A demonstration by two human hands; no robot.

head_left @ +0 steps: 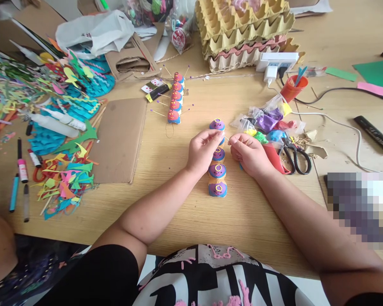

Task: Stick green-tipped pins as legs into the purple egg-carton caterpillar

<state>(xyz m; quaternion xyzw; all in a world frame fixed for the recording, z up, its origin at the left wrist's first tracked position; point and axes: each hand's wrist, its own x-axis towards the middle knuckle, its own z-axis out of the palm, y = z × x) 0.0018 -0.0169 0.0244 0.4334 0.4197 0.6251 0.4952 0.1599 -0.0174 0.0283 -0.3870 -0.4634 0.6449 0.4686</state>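
Observation:
A row of egg-carton cups (217,171), covered in purple and blue clay with small faces and yellow rings, lies lengthwise on the table before me. Over its far half, my left hand (205,148) is closed in a pinch, hiding part of the row. My right hand (250,155) pinches just to the right. A thin wooden stick (227,139) shows between the fingertips of both hands; its ends are hidden. Farther back and left stands a similar red and blue row (175,100), with thin sticks poking out of its sides, several tipped purple.
Bags of coloured clay (268,119), black-handled scissors (295,157) and a red cup (293,88) are at right. Egg trays (242,34) stack behind, beside a power strip (277,59). At left lie cardboard (119,140), paper scraps (70,182) and glue bottles (55,123). Another person's arm (0,246) shows at far left.

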